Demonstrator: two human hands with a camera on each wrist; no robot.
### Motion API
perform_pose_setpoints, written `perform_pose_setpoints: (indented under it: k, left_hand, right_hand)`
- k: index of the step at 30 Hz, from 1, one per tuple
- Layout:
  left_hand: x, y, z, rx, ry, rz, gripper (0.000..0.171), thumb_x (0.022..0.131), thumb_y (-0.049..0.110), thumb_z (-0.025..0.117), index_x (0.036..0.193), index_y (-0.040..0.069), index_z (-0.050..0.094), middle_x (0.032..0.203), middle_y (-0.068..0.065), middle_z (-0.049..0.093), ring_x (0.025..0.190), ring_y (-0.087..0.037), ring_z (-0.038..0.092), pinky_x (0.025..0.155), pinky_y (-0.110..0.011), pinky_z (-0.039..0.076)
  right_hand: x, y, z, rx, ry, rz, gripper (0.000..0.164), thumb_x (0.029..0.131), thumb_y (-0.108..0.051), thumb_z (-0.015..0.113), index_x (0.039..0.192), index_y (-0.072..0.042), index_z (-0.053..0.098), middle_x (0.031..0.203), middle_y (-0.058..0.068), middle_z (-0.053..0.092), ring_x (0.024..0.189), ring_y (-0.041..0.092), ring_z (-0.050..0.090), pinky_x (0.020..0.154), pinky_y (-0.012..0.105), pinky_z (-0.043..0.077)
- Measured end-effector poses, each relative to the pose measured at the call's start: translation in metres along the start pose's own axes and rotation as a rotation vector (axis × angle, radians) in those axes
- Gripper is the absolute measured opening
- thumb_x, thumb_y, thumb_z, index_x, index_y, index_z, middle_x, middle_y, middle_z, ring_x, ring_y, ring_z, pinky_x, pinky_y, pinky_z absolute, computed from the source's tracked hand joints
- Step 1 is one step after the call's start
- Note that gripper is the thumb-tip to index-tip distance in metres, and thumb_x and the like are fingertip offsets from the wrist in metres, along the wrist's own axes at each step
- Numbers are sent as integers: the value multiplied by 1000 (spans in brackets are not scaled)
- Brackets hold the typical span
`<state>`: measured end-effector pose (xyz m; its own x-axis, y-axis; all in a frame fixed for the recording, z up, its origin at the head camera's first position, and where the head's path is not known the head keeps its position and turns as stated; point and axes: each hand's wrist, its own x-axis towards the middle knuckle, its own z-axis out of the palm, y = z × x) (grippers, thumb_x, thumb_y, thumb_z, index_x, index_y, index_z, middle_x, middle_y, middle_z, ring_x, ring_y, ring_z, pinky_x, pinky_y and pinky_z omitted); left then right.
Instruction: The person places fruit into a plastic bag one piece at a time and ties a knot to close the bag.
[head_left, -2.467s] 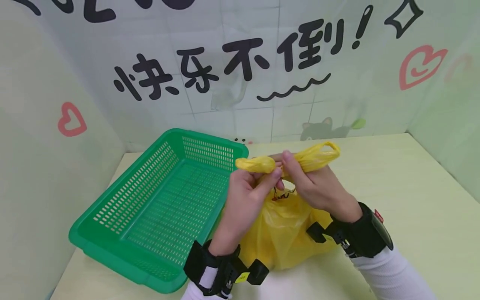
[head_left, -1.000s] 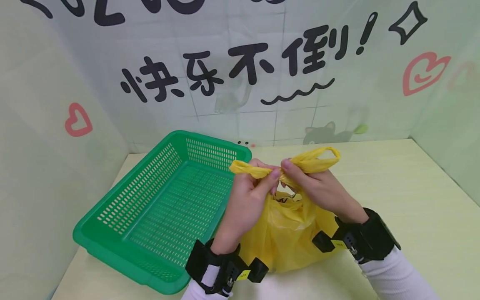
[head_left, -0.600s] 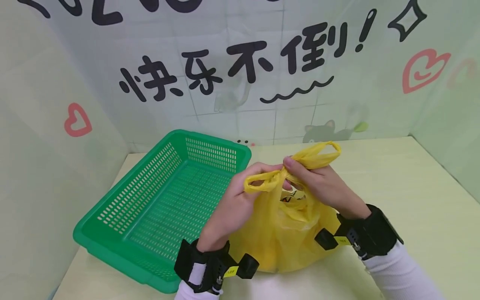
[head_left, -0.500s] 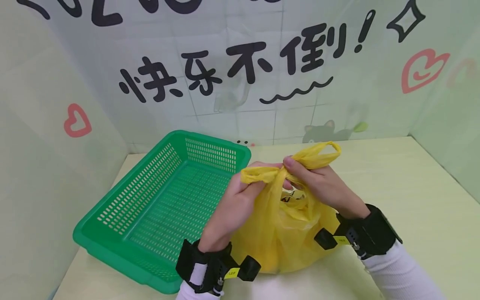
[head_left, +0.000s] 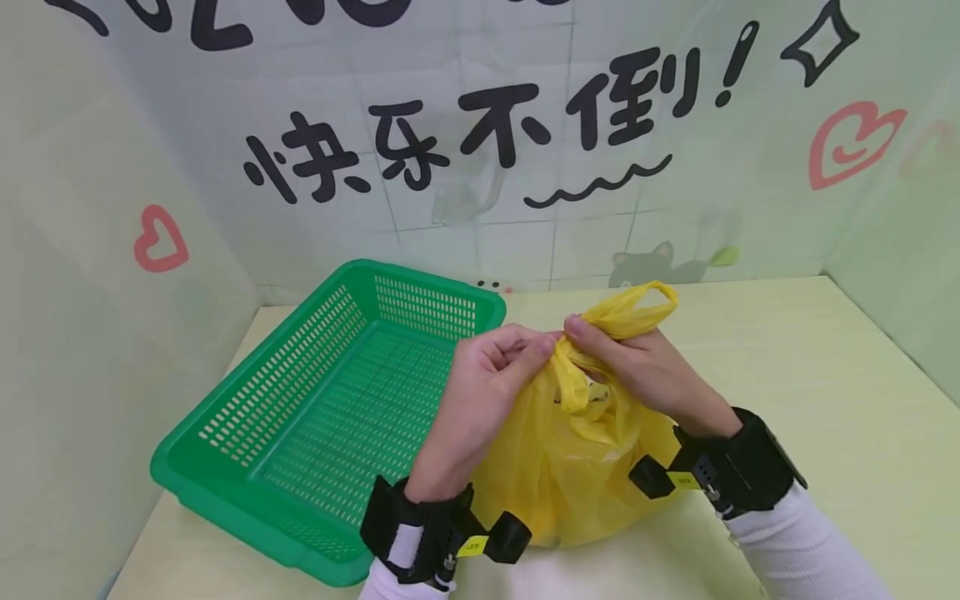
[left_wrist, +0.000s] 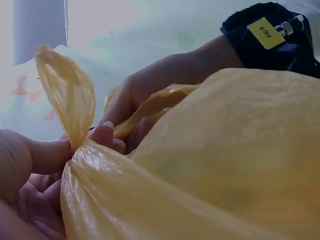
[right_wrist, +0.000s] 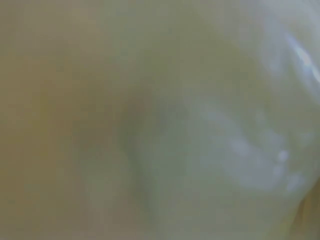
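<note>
A yellow plastic bag (head_left: 570,475) sits full on the table, its top gathered between both hands. My left hand (head_left: 487,383) pinches the gathered plastic of one handle between thumb and fingers; the left wrist view shows the thumb (left_wrist: 47,155) pressing it, with a handle loop (left_wrist: 70,100) standing above. My right hand (head_left: 637,367) grips the other handle, whose loop (head_left: 637,308) sticks out at upper right. A strip of plastic hangs down between the hands. The bag's contents are hidden, and its blurred plastic (right_wrist: 240,150) fills the right wrist view.
A green plastic basket (head_left: 180,492) stands left of the bag, close to the left forearm. The pale table (head_left: 795,367) extends to the right. Printed wall sheets (head_left: 480,242) enclose the back and sides.
The left hand has shifted its hold on the left handle; that loop, earlier sticking out leftward over the hand, now hangs down between the hands. The right hand keeps its grip, nearly still.
</note>
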<state>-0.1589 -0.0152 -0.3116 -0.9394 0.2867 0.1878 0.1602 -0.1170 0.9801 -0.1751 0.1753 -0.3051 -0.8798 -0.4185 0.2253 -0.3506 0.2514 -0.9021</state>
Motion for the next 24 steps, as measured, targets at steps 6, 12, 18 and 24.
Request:
perform_pose_setpoints:
  k: [6, 12, 18, 24]
  left_hand:
    - [1, 2, 6, 158, 62, 66, 16, 87, 15, 75, 97, 3, 73, 93, -13, 77, 83, -12, 73, 71, -25, 58]
    - [-2, 3, 7, 425, 91, 153, 16, 84, 23, 79, 94, 11, 74, 86, -2, 76, 85, -9, 64, 70, -22, 52]
    - [-4, -3, 8, 722, 81, 433, 13, 88, 18, 74, 91, 6, 69, 85, -3, 68, 71, -13, 53, 69, -22, 43]
    - [-4, -5, 8, 700, 46, 492, 11, 89, 12, 72, 85, 4, 66, 79, -5, 66, 62, -11, 45, 61, -20, 38]
  right_hand:
    - [-1, -5, -4, -47, 24, -8, 33, 102, -27, 52, 85, 0, 57, 68, 3, 49, 62, 19, 56, 58, 26, 52]
    - [-2, -8, -9, -94, 12, -38, 35, 102, -23, 53, 72, -4, 51, 61, 1, 36, 53, 19, 40, 53, 28, 39]
    - [-4, -8, -10, -149, -1, 83, 37, 102, -33, 53, 76, -6, 52, 63, 1, 40, 57, 19, 45, 57, 28, 40]
    - [-3, -10, -19, -196, -128, 166, 33, 100, -40, 54, 86, -10, 60, 73, 5, 52, 70, 20, 56, 66, 27, 47]
